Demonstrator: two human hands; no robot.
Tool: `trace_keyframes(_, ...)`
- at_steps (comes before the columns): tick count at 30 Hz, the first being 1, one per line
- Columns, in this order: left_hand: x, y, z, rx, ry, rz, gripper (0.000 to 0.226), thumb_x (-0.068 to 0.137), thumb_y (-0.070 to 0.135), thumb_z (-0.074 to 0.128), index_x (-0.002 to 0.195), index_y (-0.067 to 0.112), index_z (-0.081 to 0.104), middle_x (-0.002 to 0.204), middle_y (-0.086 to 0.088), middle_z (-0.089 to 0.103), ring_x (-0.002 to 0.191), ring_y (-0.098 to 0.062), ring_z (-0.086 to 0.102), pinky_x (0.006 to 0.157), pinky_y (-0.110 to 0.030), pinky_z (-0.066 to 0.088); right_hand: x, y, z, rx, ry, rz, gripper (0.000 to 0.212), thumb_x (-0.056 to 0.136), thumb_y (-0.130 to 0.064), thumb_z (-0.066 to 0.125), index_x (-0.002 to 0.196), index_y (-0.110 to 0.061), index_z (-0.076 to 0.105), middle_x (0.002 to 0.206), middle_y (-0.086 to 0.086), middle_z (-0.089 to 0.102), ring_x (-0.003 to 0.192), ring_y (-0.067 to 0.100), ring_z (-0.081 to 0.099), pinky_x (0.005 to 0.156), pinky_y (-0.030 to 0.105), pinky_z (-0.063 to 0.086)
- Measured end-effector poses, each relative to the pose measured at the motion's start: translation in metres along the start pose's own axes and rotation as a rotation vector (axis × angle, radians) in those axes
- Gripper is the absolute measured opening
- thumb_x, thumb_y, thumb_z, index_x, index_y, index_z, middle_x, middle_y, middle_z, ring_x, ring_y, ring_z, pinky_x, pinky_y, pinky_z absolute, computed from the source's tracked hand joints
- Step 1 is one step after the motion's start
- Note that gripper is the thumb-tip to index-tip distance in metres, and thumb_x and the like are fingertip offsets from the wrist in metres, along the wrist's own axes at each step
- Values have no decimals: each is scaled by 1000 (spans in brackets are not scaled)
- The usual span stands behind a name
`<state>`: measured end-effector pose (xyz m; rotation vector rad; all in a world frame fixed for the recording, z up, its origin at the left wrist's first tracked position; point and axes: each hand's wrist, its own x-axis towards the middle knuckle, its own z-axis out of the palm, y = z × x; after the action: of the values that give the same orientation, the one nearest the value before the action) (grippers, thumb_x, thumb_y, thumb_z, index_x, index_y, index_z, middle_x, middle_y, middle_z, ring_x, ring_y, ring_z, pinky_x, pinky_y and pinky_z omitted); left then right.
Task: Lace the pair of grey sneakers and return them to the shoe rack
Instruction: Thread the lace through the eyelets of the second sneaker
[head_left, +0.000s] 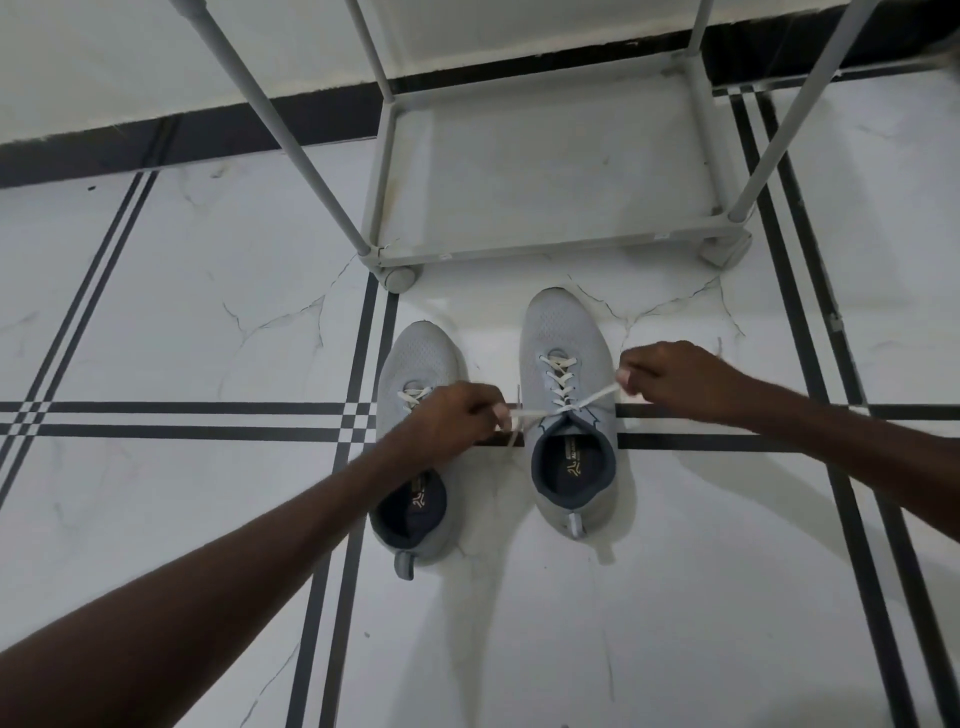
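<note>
right sneaker (569, 364): on floor (182, 312), near rack (550, 249). left hand (452, 421), right hand (675, 379): each pinched shut on lace (592, 401) end. left sneaker (415, 364): beside, part hidden.

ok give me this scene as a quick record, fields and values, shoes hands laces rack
setting: white marble-look tiled floor with black stripes
right grey mesh sneaker: on floor, laced to the top eyelets, ends not tied
left grey mesh sneaker: on floor beside it, lace visible near the toe, rest hidden by the arm
left hand: pinching one white lace end
right hand: pinching the other end, pulled outward
grey metal shoe rack: just beyond the toes, bottom shelf holds no shoes
</note>
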<state>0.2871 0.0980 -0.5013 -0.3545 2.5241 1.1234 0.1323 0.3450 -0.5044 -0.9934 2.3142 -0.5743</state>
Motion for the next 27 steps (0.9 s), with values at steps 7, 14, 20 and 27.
trace_keyframes(7, 14, 44, -25, -850, -73, -104, 22, 99, 20, 48, 82, 13, 60, 116, -13, 72, 112, -27, 66, 98, -38, 50, -17, -21, -23, 738, -81, 58, 23, 100, -19, 49, 99, -2, 65, 100, -10, 75, 83, 12, 65, 73, 28, 51)
trace_keyframes(14, 42, 57, 0, -949, -6, -215, 23, 96, 25, 59, 101, 6, 70, 72, -5, 61, 73, -20, 62, 75, -32, 57, -4, -29, 7, 962, -47, 113, 13, 99, -12, 53, 103, -15, 65, 82, 3, 66, 60, 13, 51, 55, 27, 39)
trace_keyframes(20, 56, 52, 17, -837, -62, -247, 28, 95, -1, 49, 116, 3, 67, 85, -12, 65, 62, -16, 58, 62, -28, 55, -1, -42, 9, 679, 51, 22, 32, 99, 0, 42, 115, -23, 58, 82, 13, 67, 61, 18, 61, 53, 19, 45)
trace_keyframes(27, 58, 44, 22, -909, -47, -239, 25, 89, -1, 63, 114, -6, 63, 91, -18, 68, 81, -24, 67, 89, -39, 55, 6, -45, 13, 572, 83, -29, 29, 96, -1, 49, 113, -23, 57, 74, 11, 71, 57, 27, 70, 63, 43, 58)
